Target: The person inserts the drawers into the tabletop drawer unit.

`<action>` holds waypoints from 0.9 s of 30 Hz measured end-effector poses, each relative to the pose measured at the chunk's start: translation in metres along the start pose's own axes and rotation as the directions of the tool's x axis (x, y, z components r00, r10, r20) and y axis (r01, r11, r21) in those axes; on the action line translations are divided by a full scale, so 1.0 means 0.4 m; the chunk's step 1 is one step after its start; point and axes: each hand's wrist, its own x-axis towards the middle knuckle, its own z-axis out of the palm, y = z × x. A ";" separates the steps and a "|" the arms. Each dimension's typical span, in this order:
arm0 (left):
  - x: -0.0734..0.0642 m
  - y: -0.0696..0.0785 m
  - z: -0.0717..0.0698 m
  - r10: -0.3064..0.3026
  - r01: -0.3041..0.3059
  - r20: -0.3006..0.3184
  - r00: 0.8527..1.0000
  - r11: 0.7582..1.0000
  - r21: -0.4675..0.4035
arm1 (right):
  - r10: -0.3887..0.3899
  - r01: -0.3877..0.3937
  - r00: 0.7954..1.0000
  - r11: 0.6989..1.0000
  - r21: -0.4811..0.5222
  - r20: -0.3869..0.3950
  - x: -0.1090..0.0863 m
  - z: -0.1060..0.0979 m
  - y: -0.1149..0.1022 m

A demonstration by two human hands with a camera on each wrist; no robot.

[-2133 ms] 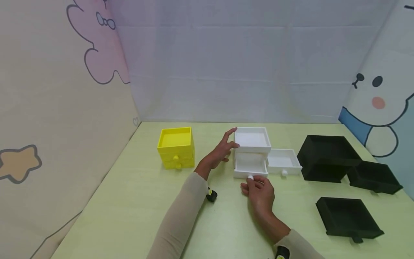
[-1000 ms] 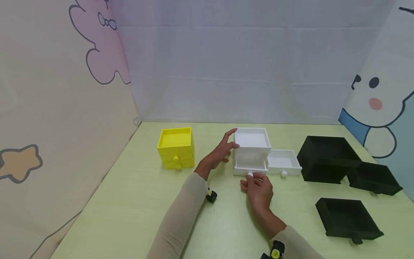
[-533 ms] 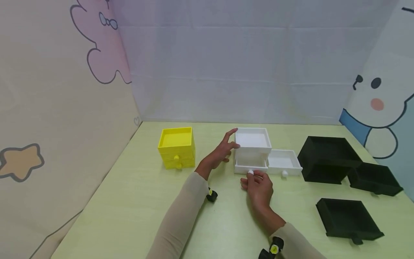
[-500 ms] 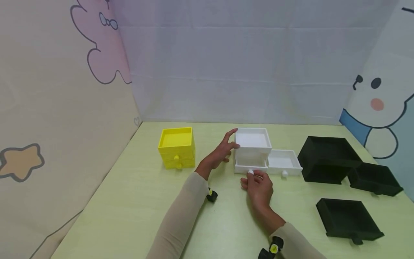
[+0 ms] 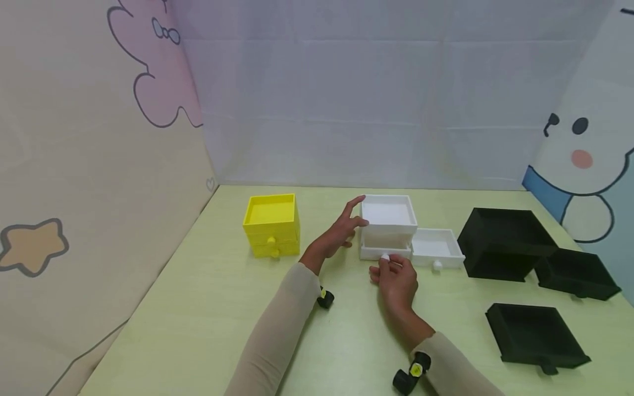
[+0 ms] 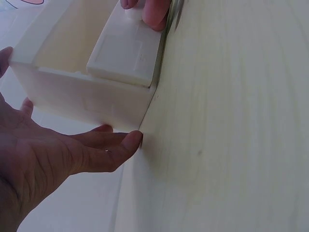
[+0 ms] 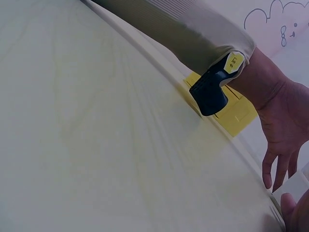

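A small white drawer cabinet stands mid-table, its upper slot without a drawer. In the lower slot sits a white drawer, its front still a little proud of the cabinet. My right hand pinches the drawer's round knob between thumb and fingers. Against the cabinet's left side, my left hand rests with spread fingers, one fingertip up at the top rim. The left wrist view shows those fingers extended along the side wall. Only a fingertip of my right hand shows at the right wrist view's corner.
A second white drawer lies right of the cabinet. Left stands a yellow drawer cabinet with its drawers in. At right are a black cabinet and two loose black drawers, one behind and one nearer.
My right hand has pushed the lower white drawer back into the cabinet, away from me, so less of its inside shows. The left hand stays at the cabinet's side.
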 end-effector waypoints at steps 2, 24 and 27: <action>-0.001 0.002 0.001 0.001 -0.001 0.001 1.000 1.000 -0.002 | 0.000 0.000 1.000 1.000 -0.007 -0.002 0.004 0.002 0.000; -0.009 0.004 0.002 0.006 -0.006 0.003 1.000 1.000 -0.016 | -0.002 0.002 1.000 0.999 -0.041 0.006 0.017 0.006 0.003; -0.009 0.005 0.003 -0.002 0.002 0.000 1.000 1.000 -0.013 | 0.003 -0.003 1.000 0.999 -0.037 0.007 0.014 0.001 0.003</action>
